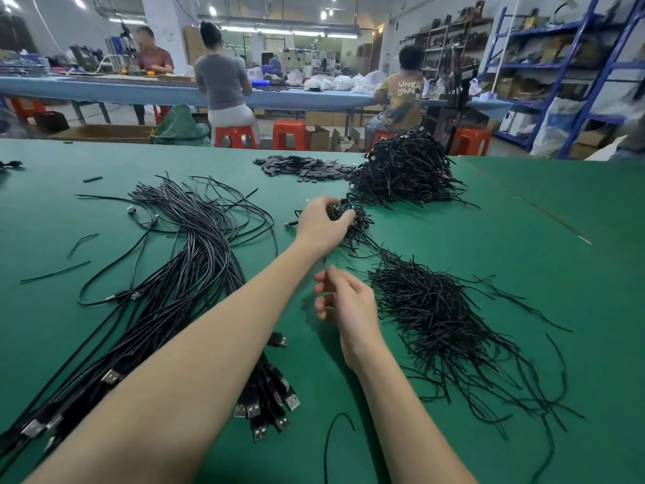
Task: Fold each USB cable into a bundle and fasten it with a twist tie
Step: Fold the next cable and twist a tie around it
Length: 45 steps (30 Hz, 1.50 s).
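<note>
Two hands: both in view over the green table (523, 239), neither touching the other.
Right hand (349, 302): nearest, hovering just above the table beside the tie heap; fingers loosely curled, nothing visibly held. A thin tie between the fingertips cannot be ruled out, as the frame is too soft there.
Twist ties (443, 316): loose black heap to the right of that hand, strands splayed toward the near edge; a few strays lie apart on the table.
Unbundled USB cables (181, 274): long black sheaf on the left, running from the near edge toward mid-table, silver plugs (265, 410) clustered at the near end. Straight, slack, not yet folded.
Left hand (323, 223): stretched forward past the sheaf, fingers curled round a small folded cable bundle (352, 221) resting on or just above the table, near the foot of the finished pile. Whether its tie is fully twisted cannot be told.
Finished pile (405, 172): tall mound of tied black bundles at the far side, right of centre.
Flat black pieces (303, 167): scattered beside the mound; purpose unclear.
Progress, judged: well under way; the mound is large, yet the sheaf left to fold is substantial.
Step in hand, judged: the held bundle appears to be going to the pile.
</note>
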{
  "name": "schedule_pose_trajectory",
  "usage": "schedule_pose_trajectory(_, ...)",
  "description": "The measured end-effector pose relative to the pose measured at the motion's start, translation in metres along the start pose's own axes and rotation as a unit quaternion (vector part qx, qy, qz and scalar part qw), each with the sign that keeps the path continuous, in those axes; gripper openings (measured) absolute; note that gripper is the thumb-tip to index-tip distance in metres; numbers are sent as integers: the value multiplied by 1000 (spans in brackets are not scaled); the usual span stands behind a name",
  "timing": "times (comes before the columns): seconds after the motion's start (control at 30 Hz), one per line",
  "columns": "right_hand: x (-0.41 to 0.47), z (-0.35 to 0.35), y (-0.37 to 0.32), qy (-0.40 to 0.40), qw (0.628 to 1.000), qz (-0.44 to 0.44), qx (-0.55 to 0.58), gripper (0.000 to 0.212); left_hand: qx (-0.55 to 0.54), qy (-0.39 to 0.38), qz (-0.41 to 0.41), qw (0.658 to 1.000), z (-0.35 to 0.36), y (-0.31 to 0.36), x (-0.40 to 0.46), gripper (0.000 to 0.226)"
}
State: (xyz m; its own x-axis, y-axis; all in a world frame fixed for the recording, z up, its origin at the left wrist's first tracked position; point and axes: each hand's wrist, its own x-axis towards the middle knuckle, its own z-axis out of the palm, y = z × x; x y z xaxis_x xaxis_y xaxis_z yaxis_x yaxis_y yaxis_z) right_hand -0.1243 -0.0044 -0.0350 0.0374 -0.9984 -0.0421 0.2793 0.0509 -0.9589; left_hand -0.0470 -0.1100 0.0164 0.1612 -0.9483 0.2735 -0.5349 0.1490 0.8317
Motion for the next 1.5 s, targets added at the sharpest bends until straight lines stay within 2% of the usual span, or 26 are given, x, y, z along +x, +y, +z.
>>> schedule_pose_trajectory(0.1,0,0,1,-1,1000,-6,9,33,-86,7,-22,996,-21,-4,-27,22)
schedule_pose_trajectory(0.17,1,-1,3,-1,1000,-8,17,32,-127,-22,-42,991,-36,-11,-49,12)
schedule_pose_trajectory(0.3,0,-2,3,-16,1000,-11,-3,30,-171,-111,-78,976,-57,-27,-89,26)
schedule_pose_trajectory(0.4,-1,-3,1,-56,991,-20,-116,27,-186,-113,-111,970,-64,-36,-99,32)
schedule_pose_trajectory(0.47,-2,-6,-3,-101,955,-54,-273,21,-189,-105,-125,968,-68,-38,-100,34)
schedule_pose_trajectory(0.57,-3,-6,-13,-194,821,-73,-532,15,-187,-112,-132,967,-73,-40,-101,35)
schedule_pose_trajectory(0.6,-4,-5,-15,-215,791,-64,-569,19,-195,-111,-139,964,-74,-41,-101,35)
schedule_pose_trajectory(0.67,-6,0,-17,-226,776,-67,-586,20,-197,-110,-143,964,-73,-41,-101,36)
schedule_pose_trajectory(0.9,-7,-13,-49,-235,819,-53,-520,11,-84,-124,-50,987,-77,-38,-100,43)
schedule_pose_trajectory(0.97,-8,-25,-68,-228,850,-47,-473,10,-37,-145,-27,988,-77,-35,-102,47)
schedule_pose_trajectory(1.03,-7,-38,-84,-198,897,-55,-392,7,-56,-201,-25,978,-76,-25,-106,52)
schedule_pose_trajectory(1.13,-4,-49,-92,-123,948,-89,-281,5,-109,-285,-12,952,-75,-8,-111,54)
schedule_pose_trajectory(1.2,-2,-45,-85,-83,968,-98,-215,10,-120,-309,13,944,-72,1,-115,42)
schedule_pose_trajectory(1.27,1,-37,-75,-94,982,-74,-143,17,-177,-311,3,934,-65,11,-120,35)
schedule_pose_trajectory(1.33,2,-31,-62,-148,985,-24,-82,21,-297,-294,-38,908,-60,20,-124,34)
schedule_pose_trajectory(1.4,1,-30,-45,-198,970,-10,-141,28,-421,-292,-69,856,-60,28,-125,34)
schedule_pose_trajectory(1.5,-1,-29,-29,-259,936,-5,-238,41,-582,-272,-111,758,-67,32,-121,34)
